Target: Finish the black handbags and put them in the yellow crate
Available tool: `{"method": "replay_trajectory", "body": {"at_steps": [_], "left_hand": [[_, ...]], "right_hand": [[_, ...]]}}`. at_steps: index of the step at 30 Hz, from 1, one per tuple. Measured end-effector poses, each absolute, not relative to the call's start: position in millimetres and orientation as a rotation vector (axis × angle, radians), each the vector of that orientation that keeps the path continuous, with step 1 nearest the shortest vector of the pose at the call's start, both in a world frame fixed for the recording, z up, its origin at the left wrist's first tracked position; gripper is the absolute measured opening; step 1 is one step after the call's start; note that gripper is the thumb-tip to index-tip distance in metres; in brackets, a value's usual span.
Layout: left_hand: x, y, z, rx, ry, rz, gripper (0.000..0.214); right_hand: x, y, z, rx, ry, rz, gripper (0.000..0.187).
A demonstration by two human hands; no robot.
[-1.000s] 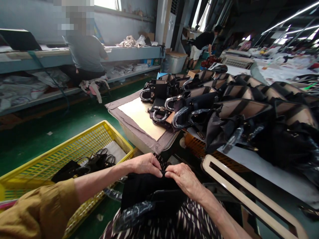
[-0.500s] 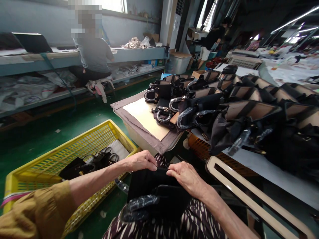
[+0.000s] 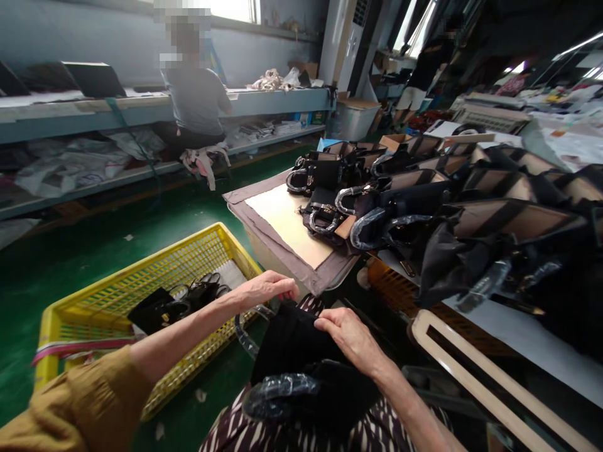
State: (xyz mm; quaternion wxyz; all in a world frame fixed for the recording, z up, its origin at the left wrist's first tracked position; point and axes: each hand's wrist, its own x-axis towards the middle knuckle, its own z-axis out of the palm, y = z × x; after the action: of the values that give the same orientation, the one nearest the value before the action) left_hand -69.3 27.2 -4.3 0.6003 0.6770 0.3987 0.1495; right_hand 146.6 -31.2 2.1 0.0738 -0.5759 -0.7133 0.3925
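A black handbag (image 3: 292,342) rests on my lap over dark, white-flecked cloth (image 3: 230,420). Its plastic-wrapped handles (image 3: 282,392) lie toward me, and another wrapped handle sticks out on the left. My right hand (image 3: 351,336) pinches the bag's upper edge between thumb and fingers. Just above the left part of that edge is my left hand (image 3: 271,289), its fingers curled together; whatever they may hold is hidden.
Left of me on the green floor stands a yellow plastic basket (image 3: 141,257) with several small black bags. Ahead is a cloth-covered table (image 3: 282,220). Many black handbags (image 3: 424,194) crowd the right. A slotted beige machine arm (image 3: 475,370) juts in. A person (image 3: 198,100) sits at the back bench.
My left hand has lifted slightly off the bag's edge, while my right hand keeps hold. The bag is tilted a little differently. My view has swung somewhat left.
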Motion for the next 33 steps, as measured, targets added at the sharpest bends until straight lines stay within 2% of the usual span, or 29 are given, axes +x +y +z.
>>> {"method": "replay_trajectory", "body": {"at_steps": [6, 18, 22, 27, 33], "left_hand": [[-75, 9, -9, 1.691, 0.995, 0.285, 0.036], [-63, 4, -17, 1.479, 1.125, 0.311, 0.018], [-59, 3, -11, 1.618, 1.012, 0.299, 0.018], [-47, 3, -9, 1.883, 0.83, 0.304, 0.034], [-54, 10, -21, 1.797, 0.824, 0.264, 0.034]], "right_hand": [[145, -29, 1, -1.738, -2.109, 1.225, 0.029], [141, -34, 3, -1.764, -2.11, 1.215, 0.033], [136, -34, 3, -1.743, -2.142, 1.178, 0.03], [131, -32, 5, -1.696, -2.196, 1.192, 0.035], [167, -36, 10, -1.773, -2.189, 1.206, 0.028]]}}
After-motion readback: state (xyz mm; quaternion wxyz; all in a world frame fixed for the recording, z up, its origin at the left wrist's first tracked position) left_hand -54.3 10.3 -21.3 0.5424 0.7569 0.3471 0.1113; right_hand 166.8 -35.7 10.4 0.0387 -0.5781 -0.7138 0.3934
